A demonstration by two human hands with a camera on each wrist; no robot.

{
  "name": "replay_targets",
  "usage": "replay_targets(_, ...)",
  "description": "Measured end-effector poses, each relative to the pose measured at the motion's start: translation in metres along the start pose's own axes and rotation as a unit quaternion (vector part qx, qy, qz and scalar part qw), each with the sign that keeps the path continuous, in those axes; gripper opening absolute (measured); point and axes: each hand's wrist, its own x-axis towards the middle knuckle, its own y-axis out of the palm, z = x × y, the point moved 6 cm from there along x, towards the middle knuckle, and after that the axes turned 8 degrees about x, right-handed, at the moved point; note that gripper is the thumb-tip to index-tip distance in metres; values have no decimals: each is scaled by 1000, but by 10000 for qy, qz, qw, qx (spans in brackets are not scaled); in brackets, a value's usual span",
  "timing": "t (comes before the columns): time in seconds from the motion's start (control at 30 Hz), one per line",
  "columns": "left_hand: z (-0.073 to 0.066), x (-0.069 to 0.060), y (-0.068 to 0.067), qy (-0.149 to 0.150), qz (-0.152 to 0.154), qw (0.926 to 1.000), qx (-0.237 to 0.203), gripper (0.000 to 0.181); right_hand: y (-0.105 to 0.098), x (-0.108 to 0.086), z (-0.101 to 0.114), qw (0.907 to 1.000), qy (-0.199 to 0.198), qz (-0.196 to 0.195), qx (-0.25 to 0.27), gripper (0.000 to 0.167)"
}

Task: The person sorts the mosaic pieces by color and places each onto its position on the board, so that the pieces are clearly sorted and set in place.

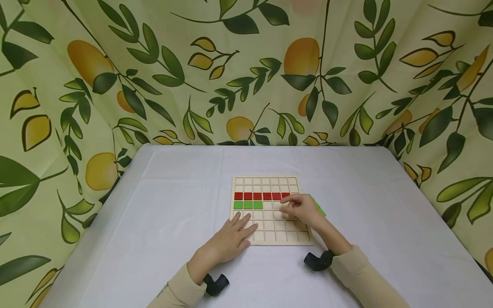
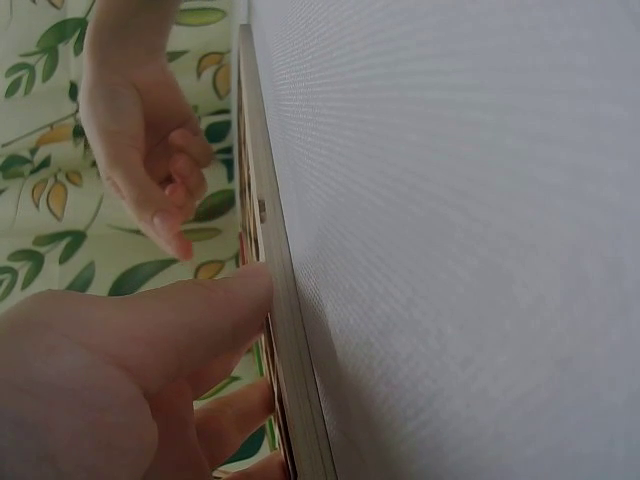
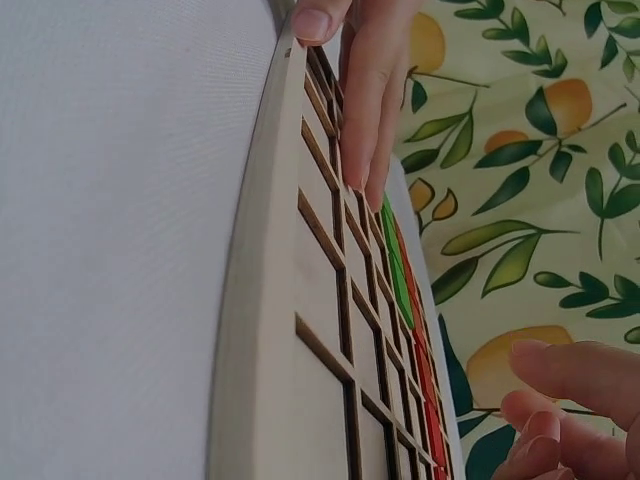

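Note:
A pale wooden grid board [image 1: 275, 236] lies on the white-covered table, a full row of red tiles [image 1: 257, 196] across it. Just below that row, at its left end, sit 3 green tiles [image 1: 248, 205]. My left hand [image 1: 227, 241] rests with spread fingers on the board's lower left corner; in the left wrist view its thumb [image 2: 225, 305] touches the board's edge. Over the board's right side hovers my right hand [image 1: 303, 208], fingers loosely bent. No tile shows between its thumb and fingers [image 3: 560, 370] in the right wrist view.
More green tiles [image 1: 317, 206] lie beside the board's right edge, partly hidden by the right hand. Black wrist-worn mounts [image 1: 319, 261] sit under both wrists. A leaf-and-fruit patterned curtain [image 1: 239, 85] hangs behind and along the sides of the table.

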Motion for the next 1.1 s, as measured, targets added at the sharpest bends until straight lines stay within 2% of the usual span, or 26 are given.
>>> replay_targets(0.37,0,0,-1,38,-40,10000,-22,46,-12,-9,-7,9994,107,-225,-250,29)
replay_targets(0.87,0,0,0,35,-21,10000,-45,46,-34,-20,-19,9988,354,-320,-55,32)
replay_targets(1.1,0,-1,-1,10,-11,10000,-73,46,-45,-23,-23,9982,269,-497,-203,34)
